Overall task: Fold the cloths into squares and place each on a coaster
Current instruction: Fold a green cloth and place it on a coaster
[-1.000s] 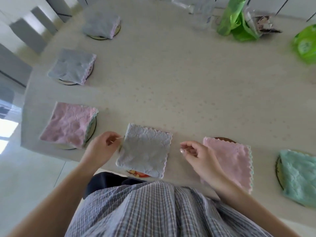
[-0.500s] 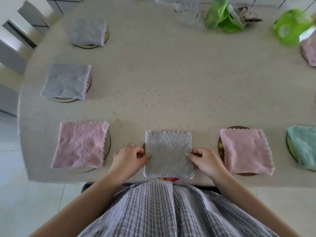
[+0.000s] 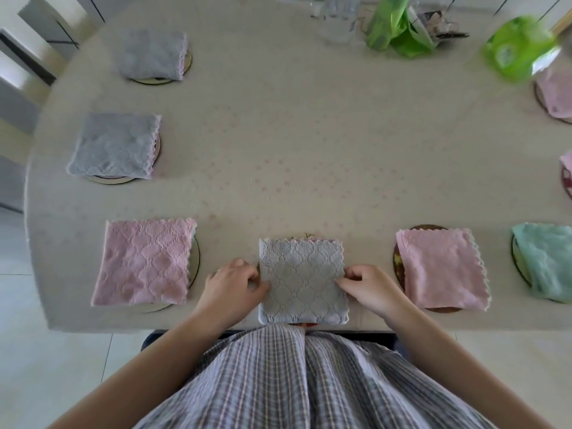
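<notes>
A folded grey cloth [image 3: 303, 280] lies square at the table's near edge, almost hiding its coaster, whose rim [image 3: 306, 324] peeks out below. My left hand [image 3: 233, 284] pinches the cloth's left edge and my right hand [image 3: 366, 286] pinches its right edge. Other folded cloths sit on coasters: a pink one [image 3: 145, 261] at left, a pink one [image 3: 441, 270] at right, a teal one [image 3: 548, 258] far right, a grey one [image 3: 116, 145] on the left side and another grey one [image 3: 153, 54] behind it.
The beige table [image 3: 294, 144] is oval. At the back stand a clear glass [image 3: 335, 17], green bags [image 3: 393, 29] and a green packet [image 3: 517, 52]. More pink cloths on coasters [image 3: 555, 94] show at the right edge. A chair [image 3: 28, 57] stands at back left.
The view swung level and the grey cloth now lies straight at the table edge. Both hands closed in from beside it and pinch its left and right edges.
</notes>
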Demonstrator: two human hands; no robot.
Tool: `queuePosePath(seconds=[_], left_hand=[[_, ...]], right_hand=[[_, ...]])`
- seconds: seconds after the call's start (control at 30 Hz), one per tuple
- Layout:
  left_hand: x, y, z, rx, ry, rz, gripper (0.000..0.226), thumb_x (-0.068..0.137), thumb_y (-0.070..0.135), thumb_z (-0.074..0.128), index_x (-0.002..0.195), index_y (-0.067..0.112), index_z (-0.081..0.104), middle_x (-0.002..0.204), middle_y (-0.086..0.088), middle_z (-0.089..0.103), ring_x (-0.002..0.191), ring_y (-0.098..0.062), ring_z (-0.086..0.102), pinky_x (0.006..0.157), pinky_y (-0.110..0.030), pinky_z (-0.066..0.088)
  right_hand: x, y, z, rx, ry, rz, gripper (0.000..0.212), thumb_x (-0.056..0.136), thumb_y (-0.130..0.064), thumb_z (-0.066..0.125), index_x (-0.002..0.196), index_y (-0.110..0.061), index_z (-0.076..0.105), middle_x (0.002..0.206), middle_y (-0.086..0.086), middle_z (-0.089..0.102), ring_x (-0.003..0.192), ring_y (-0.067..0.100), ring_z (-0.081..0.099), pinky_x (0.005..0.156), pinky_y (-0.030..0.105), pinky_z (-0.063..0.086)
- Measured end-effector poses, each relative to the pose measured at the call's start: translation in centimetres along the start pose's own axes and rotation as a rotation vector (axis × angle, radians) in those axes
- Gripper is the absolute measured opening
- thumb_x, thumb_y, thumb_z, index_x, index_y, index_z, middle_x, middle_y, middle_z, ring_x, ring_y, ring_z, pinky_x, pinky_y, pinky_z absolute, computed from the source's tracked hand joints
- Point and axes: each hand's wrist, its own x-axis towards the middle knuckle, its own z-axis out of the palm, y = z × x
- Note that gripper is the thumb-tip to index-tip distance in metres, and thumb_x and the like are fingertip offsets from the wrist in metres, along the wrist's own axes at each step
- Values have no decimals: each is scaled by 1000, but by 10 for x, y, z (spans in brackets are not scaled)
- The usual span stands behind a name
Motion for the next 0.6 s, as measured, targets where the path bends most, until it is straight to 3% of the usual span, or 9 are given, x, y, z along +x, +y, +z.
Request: queuePosePath(seconds=[0.13, 0.27, 0.43, 0.6], left_hand=[[-5, -2, -8, -132, -31, 0, 17, 84, 39, 60, 85, 24, 54, 90, 10, 53, 82, -10, 53, 78, -30, 44], [-11, -7, -27, -280, 61, -49, 7, 87, 29, 59, 90, 23, 56, 87, 9, 60, 78, -4, 58, 68, -17, 44], [-39, -25, -44, -410, 292, -179, 7, 86, 20, 62, 84, 26, 59, 78, 13, 60, 68, 2, 55, 63, -14, 41], [-61, -73, -66, -454, 511, -339, 13, 84, 18, 64, 79, 29, 60, 80, 15, 62, 71, 2, 56, 65, -9, 40]], right_hand=[[-8, -6, -12, 103, 36, -26, 25, 84, -43, 61, 90, -20, 55, 81, -1, 61, 76, 17, 60, 69, 31, 46], [-9, -35, -16, 188, 200, -257, 11, 89, -29, 57, 85, -20, 53, 69, -2, 54, 62, 13, 49, 58, 27, 38], [14, -80, 16, 238, 9, -386, 11, 87, -20, 58, 77, -24, 54, 65, -9, 53, 66, 19, 54, 69, 45, 49], [11, -118, 62, 194, -228, -447, 4, 88, -23, 59, 85, -24, 57, 76, -4, 57, 79, 21, 61, 80, 44, 52]])
